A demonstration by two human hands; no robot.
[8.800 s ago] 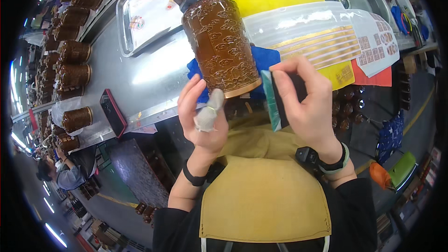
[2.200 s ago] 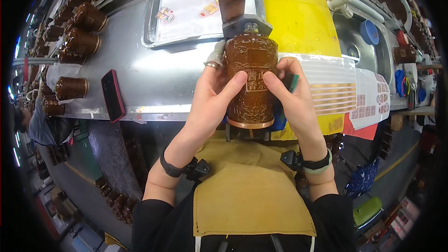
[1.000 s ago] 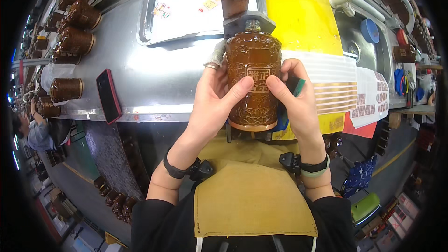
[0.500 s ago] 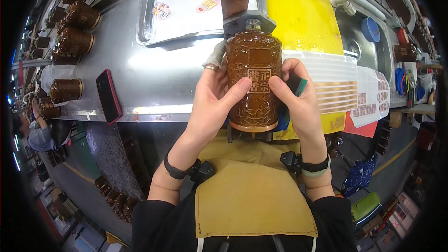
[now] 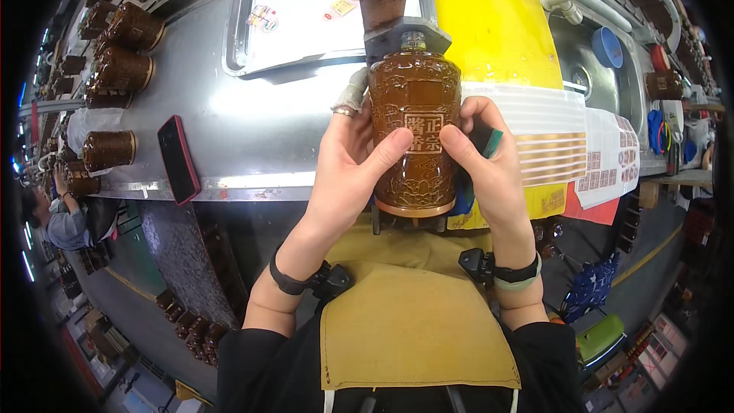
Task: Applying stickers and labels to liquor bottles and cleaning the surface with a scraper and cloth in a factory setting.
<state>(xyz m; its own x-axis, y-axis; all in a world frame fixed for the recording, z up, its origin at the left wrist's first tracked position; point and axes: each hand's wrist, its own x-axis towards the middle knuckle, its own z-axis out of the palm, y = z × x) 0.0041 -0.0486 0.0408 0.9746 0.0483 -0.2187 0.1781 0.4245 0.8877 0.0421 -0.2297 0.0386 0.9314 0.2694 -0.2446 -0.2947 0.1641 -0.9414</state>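
Note:
A glossy brown bottle with raised patterns lies in front of me, neck away from me, under a dark bracket. Its copper-coloured base rim faces my yellow-brown apron. My left hand holds the bottle's left side, thumb on the square label; a grey cover wraps one of its fingers. From the right, my right hand grips it, thumb at the label's other edge. A small green pad shows beside the right hand's fingers; whether they hold it I cannot tell. The fingertips under the bottle are hidden.
A metal tray with stickers on a white sheet stands at the far left of the steel bench, near a red-edged phone. Several brown bottles line the left. Rightward are a yellow sheet, gold strips and a sink with a blue bowl.
Almost nothing differs. Both hands keep their hold on the bottle, with the thumbs in the same places on its label.

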